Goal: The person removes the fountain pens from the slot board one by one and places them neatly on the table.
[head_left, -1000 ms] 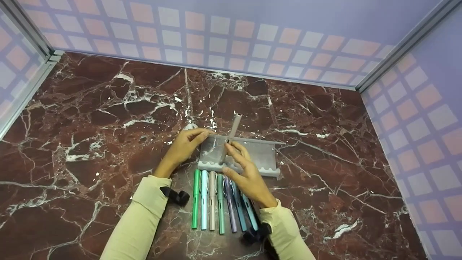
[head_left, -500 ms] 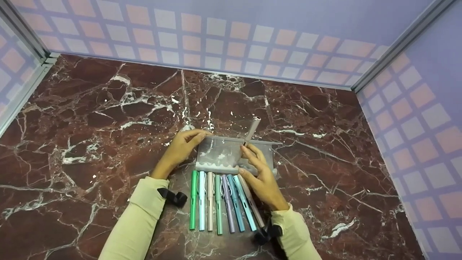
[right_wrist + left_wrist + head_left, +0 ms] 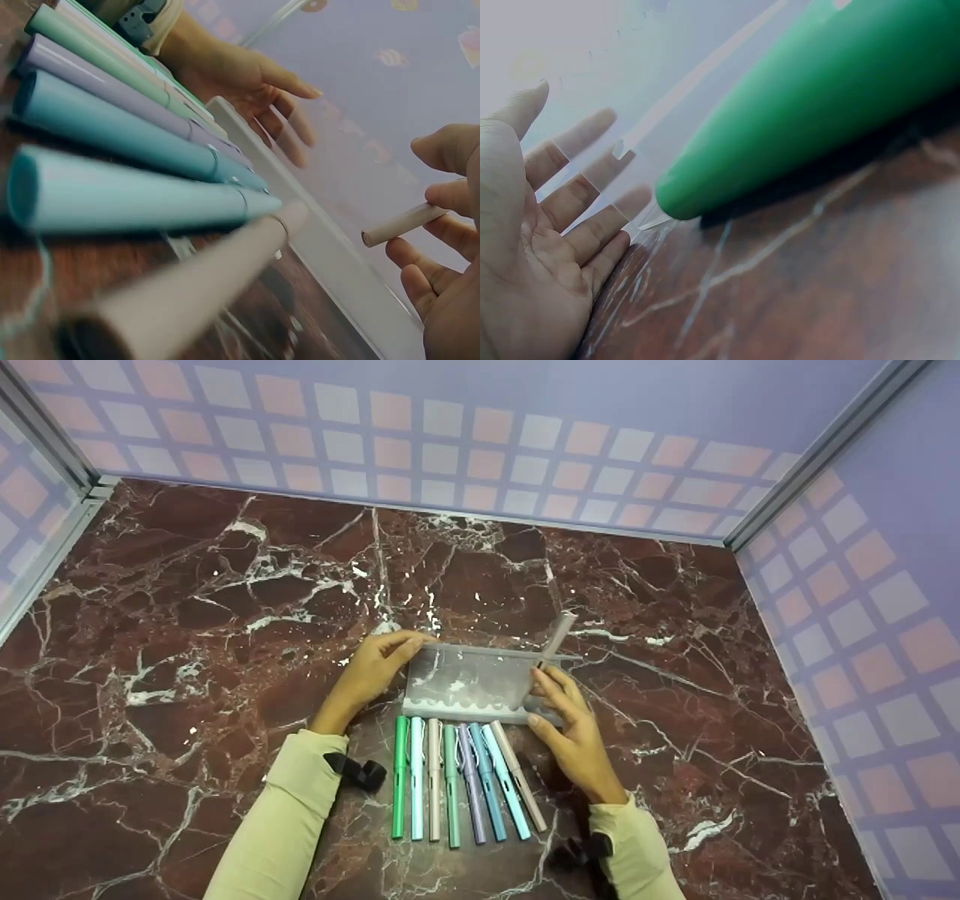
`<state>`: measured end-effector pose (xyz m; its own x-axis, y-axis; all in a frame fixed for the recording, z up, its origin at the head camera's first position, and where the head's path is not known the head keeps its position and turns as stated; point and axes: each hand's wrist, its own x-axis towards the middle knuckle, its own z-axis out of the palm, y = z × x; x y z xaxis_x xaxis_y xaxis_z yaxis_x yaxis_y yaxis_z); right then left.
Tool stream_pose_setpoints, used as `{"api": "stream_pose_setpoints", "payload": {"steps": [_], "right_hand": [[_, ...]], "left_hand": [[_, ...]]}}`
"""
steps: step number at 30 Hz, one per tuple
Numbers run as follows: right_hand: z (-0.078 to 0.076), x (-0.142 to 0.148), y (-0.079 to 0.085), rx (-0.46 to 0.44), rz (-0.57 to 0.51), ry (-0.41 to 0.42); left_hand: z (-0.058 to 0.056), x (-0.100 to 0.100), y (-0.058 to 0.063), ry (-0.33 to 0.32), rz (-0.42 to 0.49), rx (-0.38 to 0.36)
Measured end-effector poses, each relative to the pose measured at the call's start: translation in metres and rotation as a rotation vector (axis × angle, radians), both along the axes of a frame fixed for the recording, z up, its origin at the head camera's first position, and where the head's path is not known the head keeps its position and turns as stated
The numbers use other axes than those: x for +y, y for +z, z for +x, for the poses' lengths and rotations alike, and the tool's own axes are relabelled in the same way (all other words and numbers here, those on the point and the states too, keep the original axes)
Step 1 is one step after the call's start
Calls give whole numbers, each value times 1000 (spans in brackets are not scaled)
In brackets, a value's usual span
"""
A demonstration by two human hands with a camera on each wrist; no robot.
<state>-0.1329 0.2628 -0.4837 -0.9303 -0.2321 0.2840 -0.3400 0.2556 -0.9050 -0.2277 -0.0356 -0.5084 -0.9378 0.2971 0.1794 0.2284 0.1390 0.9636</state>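
My right hand [image 3: 581, 731] pinches a beige pen [image 3: 558, 636] between its fingers, over the right end of a clear plastic pen rack [image 3: 480, 673]. In the right wrist view the held pen [image 3: 401, 226] crosses my fingers, and one end points toward the row of pens. My left hand [image 3: 367, 671] is at the rack's upper left corner. Seen from the left wrist, its fingers [image 3: 574, 196] lie straight behind the clear panel, with the thumb apart. The rack has a scalloped front ledge [image 3: 465, 709].
Several pens lie side by side before the rack, from a green pen [image 3: 399, 776] at the left to a beige pen [image 3: 519, 776] slanting at the right. White flecks mark the dark red marble tabletop [image 3: 675, 660]. Patterned panels [image 3: 465, 435] enclose the back and sides.
My right hand has slid rightward along the rack with the beige pen, which leans further right. The beige pen at the row's right end has come into full view. My left hand keeps its place.
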Motion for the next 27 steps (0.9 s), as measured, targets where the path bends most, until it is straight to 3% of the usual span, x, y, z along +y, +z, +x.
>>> {"api": "stream_pose_setpoints", "payload": {"steps": [4,10,22,27], "right_hand": [[1,10,1,12,-39,-5],[3,28,1,25,-72,-17],[12,54,-4,8,-25,-138],[20,60,-6,20,-13,-149]], "left_hand": [[3,1,6,4,3,-21],[-3,1,-6,13,-7,6],[-1,-1,-5,19,-3,-37],[3,1,6,12,-9,-24]]}}
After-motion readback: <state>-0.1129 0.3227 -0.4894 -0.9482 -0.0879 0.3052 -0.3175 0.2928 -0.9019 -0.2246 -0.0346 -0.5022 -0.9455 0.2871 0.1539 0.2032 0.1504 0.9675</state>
